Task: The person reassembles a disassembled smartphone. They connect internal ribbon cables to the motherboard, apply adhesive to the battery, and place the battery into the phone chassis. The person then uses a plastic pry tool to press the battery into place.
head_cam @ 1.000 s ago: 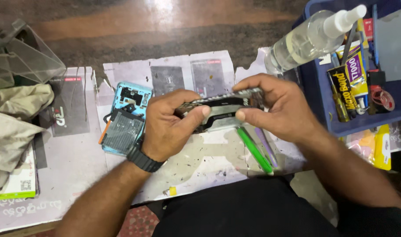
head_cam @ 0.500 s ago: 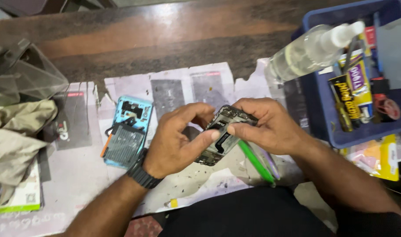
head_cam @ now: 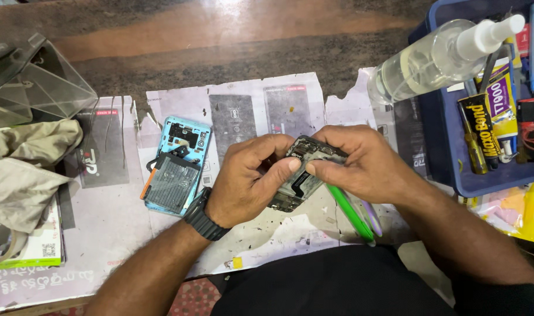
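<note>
Both my hands hold a dark, opened phone body [head_cam: 299,175] above the paper-covered table. My left hand [head_cam: 249,181], with a black wristwatch, grips its left side with the thumb pressed on its inner face. My right hand [head_cam: 360,167] grips its upper right end, the thumb touching the middle. The phone body is tilted, its lower end pointing toward me. A light blue phone back cover [head_cam: 176,167] with a dark part lying on it rests on the paper to the left of my left hand.
A green tool [head_cam: 350,213] lies under my right wrist. A clear spray bottle [head_cam: 436,55] leans on a blue tray [head_cam: 448,169] of glue tubes and tools at right. Beige cloth [head_cam: 27,169] and clear plastic boxes [head_cam: 27,88] sit at left.
The phone body has turned from lying level between my hands to tilted, with its open side facing up. My left thumb has moved onto its inner face.
</note>
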